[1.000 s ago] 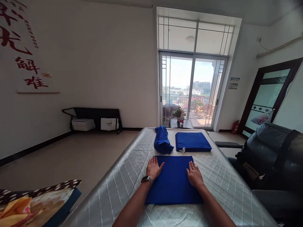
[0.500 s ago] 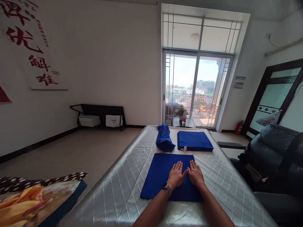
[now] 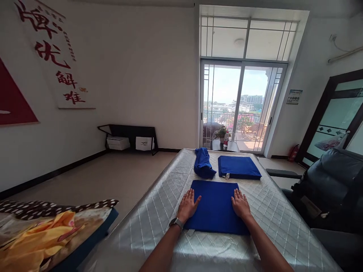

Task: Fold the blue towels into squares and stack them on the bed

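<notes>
A folded blue cloth point(image 3: 216, 207) lies flat on the silver quilted table cover point(image 3: 153, 223) in front of me. My left hand point(image 3: 188, 206) rests flat on the cloth's left edge, fingers stretched out and thumb apart. On the opposite edge lies my right hand point(image 3: 241, 204), also flat with its fingers extended. Neither hand grips anything. A small pale tag shows at the cloth's near left edge. Beyond it sit a stack of folded blue cloths point(image 3: 239, 167) and, to the left of that, a crumpled blue cloth point(image 3: 203, 163).
At the lower left is a surface with a yellow cloth point(image 3: 53, 234) and a polka-dot fabric point(image 3: 56, 208). A dark armchair point(image 3: 334, 181) stands close on the right. Past the table's far end, a small table holds a bottle point(image 3: 226, 139) and a plant.
My hands have slid apart from the middle of the folded cloth, the left one out to its left edge and the right one to its right edge. The view has turned slightly left.
</notes>
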`<state>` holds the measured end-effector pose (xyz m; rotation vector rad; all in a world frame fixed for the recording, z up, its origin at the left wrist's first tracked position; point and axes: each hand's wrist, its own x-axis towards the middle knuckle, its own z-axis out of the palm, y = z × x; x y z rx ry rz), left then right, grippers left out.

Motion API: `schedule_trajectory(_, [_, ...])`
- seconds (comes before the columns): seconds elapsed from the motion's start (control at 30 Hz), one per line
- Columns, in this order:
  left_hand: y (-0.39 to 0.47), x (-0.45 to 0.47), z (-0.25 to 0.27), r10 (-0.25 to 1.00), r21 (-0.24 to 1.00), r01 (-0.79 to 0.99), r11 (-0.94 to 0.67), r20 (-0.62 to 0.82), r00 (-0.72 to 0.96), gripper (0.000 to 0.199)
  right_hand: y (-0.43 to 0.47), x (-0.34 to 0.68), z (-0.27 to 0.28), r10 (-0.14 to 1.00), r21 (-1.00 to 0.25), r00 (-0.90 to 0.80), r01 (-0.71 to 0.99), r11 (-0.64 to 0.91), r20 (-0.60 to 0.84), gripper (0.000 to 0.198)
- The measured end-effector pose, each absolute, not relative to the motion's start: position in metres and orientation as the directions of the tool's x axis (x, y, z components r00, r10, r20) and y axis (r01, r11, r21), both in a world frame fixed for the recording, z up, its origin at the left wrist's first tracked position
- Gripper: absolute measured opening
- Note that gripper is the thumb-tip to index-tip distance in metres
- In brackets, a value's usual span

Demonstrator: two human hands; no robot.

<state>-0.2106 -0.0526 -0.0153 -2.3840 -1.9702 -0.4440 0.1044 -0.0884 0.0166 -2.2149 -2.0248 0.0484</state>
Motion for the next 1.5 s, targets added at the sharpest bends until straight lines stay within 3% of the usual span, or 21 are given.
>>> schedule_trajectory(0.43, [-0.049,-0.188,0.000,0.956,0.122,0.979,-0.166,0.263,0.129,0.086,-0.120,0.102,0.005,0.995,-0.147,0.076,0.987,-0.066,0.068,0.065])
schedule_trajectory(0.67, [-0.083,-0.061,0.005,0.826,0.180,0.822,-0.541,0.296,0.479,0.078,-0.121,0.104,0.005,0.996,-0.151,0.052,0.988,-0.041,0.068,0.064])
schedule_trajectory(0.77, [-0.094,-0.031,0.002,0.800,0.218,0.775,-0.594,0.270,0.537,0.073,-0.123,0.105,0.005,0.997,-0.145,0.043,0.989,-0.032,0.069,0.062])
schedule_trajectory(0.93, [-0.092,-0.061,0.003,0.844,0.220,0.819,-0.531,0.232,0.484,0.073,-0.122,0.104,0.008,0.996,-0.168,0.058,0.985,-0.045,0.070,0.066])
schedule_trajectory(1.2, [-0.075,-0.188,-0.017,0.938,0.114,0.951,-0.287,0.236,0.254,0.080,-0.120,0.103,0.004,0.994,-0.195,0.081,0.979,-0.066,0.073,0.065])
schedule_trajectory(1.5, [-0.083,-0.209,-0.018,0.947,0.122,0.960,-0.252,0.236,0.219,0.086,-0.126,0.099,0.015,0.995,-0.145,0.079,0.987,-0.070,0.059,0.065])
